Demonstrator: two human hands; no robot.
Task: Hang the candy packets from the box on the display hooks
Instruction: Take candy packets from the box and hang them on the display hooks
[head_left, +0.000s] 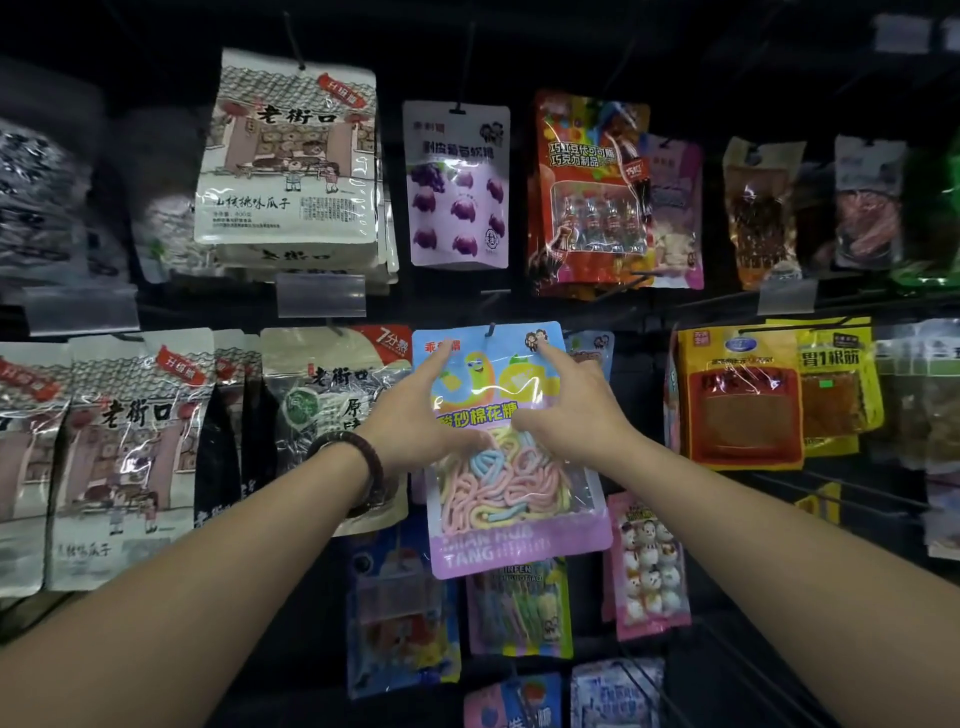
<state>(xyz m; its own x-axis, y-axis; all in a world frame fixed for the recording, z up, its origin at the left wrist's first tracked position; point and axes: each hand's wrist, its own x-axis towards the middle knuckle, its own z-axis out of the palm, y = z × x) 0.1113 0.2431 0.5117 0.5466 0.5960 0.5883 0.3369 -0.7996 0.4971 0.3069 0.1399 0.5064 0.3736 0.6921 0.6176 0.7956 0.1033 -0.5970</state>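
A dark display rack (597, 312) fills the view, its thin metal pegs carrying rows of glossy, crinkled plastic packets that catch the light. The largest are the flat, pale seed bags (291, 156) at upper left, printed with a tiled-roof street scene, with more of the same in a row at lower left. In the middle hangs the candy packet (511, 499), a smooth rectangular pouch with rounded corners, sky blue at the top and lilac at the bottom. Its clear window shows soft twisted ropes in pink, yellow and pale blue. It hangs on a slim dark hook (491, 330) that passes through the hole in its top edge, in front of other packets of sweets. Both hands are released and lie flat on its front. The left hand (415, 410) and right hand (571, 410) each stretch a forefinger up towards a top corner and rest a thumb at the window's upper edge; the other fingers are hidden. A dark beaded bracelet (358, 457) circles the left wrist.
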